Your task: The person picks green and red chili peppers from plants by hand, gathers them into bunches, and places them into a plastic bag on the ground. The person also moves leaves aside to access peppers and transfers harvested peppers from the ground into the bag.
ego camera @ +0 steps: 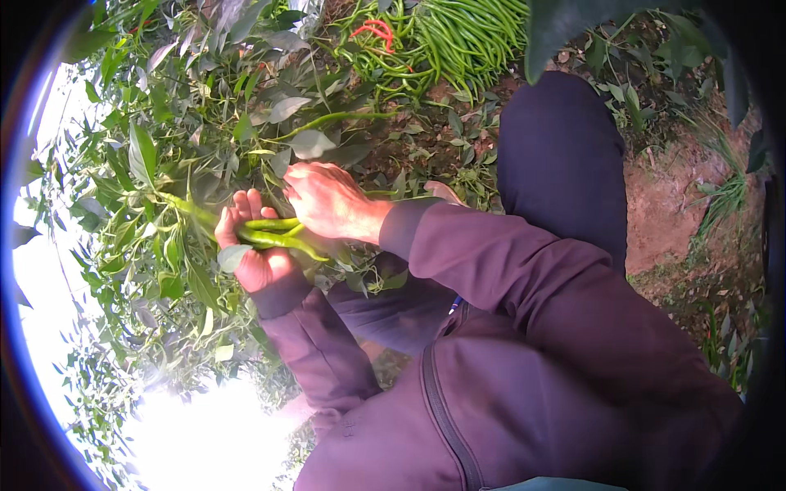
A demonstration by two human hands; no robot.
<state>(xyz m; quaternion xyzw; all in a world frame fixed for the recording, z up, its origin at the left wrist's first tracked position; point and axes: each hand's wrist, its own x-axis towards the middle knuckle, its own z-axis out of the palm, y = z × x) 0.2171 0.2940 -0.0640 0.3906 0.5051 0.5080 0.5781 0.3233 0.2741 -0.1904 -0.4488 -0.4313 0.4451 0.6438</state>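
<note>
Several long green chili peppers [279, 238] lie across my left hand [250, 261], whose palm is turned up and whose fingers curl around them. My right hand [336, 202] is just beside it, back upward, over the far ends of some of these peppers. Its fingertips are hidden among leaves, so what they grip cannot be seen. A pale green stem [190, 208] runs from the leafy plant toward my left hand. Another long green chili pepper [338, 116] extends above my right hand.
A heap of picked green chili peppers [473, 40] lies on the ground at the top, with some red chili peppers [376, 30] on it. Dense pepper plants [147, 245] fill the left side. My bent knee [559, 141] and bare reddish soil [660, 208] are on the right.
</note>
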